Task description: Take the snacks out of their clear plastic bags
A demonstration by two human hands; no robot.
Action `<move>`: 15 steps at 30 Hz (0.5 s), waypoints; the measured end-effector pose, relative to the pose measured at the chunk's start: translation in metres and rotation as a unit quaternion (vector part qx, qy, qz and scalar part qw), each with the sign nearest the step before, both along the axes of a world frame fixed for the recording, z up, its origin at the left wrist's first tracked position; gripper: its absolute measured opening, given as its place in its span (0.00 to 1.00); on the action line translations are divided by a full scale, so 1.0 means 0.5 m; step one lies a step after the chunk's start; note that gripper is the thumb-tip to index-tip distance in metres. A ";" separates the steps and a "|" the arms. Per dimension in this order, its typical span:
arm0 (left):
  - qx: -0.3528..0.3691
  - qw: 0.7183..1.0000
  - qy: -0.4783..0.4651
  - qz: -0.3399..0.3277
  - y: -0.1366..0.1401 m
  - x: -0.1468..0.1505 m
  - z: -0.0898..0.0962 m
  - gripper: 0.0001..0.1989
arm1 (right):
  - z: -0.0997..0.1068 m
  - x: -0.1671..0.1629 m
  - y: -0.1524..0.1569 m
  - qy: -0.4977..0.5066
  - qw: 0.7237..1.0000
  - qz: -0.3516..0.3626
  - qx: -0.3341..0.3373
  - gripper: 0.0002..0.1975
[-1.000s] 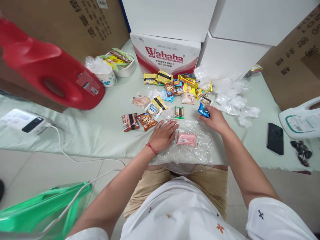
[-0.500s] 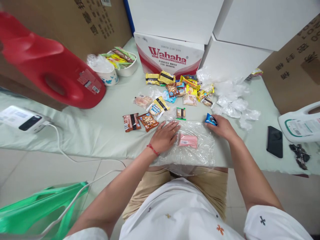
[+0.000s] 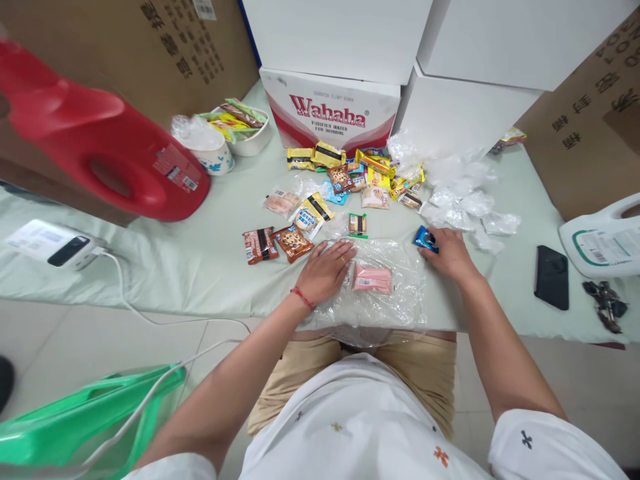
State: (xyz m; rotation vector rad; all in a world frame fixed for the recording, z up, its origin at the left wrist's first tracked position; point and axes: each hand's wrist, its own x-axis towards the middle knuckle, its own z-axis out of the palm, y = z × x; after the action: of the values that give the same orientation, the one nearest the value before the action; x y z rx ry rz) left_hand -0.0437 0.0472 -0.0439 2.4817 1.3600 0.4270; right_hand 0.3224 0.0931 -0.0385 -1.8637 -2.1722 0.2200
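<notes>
In the head view, the left hand point(image 3: 324, 272) lies palm down – fingers outstretched, gripping nothing – over the left side of a crinkled, clear plastic bag point(image 3: 400, 307). The right hand point(image 3: 453, 253), fingers bent, holds a shiny blue packet point(image 3: 424, 238) by the bag's far right corner. A smooth, oblong pink packet point(image 3: 373, 280) lies on or in the bag – I cannot tell which.

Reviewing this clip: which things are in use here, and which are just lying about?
In use, as far as I can judge:
- blue packet, held by the right hand
- clear plastic, beside the left hand
- pink packet, between the hands

Lying about:
- red jug
- phone
- white bottle
- paper cup
</notes>
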 end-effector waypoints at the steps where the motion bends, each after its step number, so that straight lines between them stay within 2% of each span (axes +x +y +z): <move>1: 0.001 1.000 0.002 0.000 0.000 0.000 -0.001 0.25 | -0.001 0.004 -0.004 0.006 1.000 0.001 0.003 0.28; 6: -0.001 1.000 0.011 0.004 0.000 0.001 0.002 0.25 | 0.012 0.008 -0.030 0.031 0.999 -0.010 0.021 0.24; 10: -0.003 1.000 0.018 -0.002 -0.001 0.002 0.006 0.25 | 0.061 -0.024 -0.067 0.100 0.993 0.009 0.066 0.22; 13: -0.008 1.000 0.017 -0.001 -0.002 0.003 0.009 0.26 | 0.104 -0.073 -0.099 0.167 0.982 0.045 0.079 0.21; 15: -0.011 1.000 0.019 0.001 -0.002 0.003 0.010 0.26 | 0.123 -0.112 -0.116 0.196 0.974 0.098 0.064 0.20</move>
State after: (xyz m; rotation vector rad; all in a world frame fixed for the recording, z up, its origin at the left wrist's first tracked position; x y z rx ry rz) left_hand -0.0421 0.0463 -0.0390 2.4833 1.3736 0.3642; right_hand 0.2666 0.0352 0.0232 -1.3954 -2.0358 0.4359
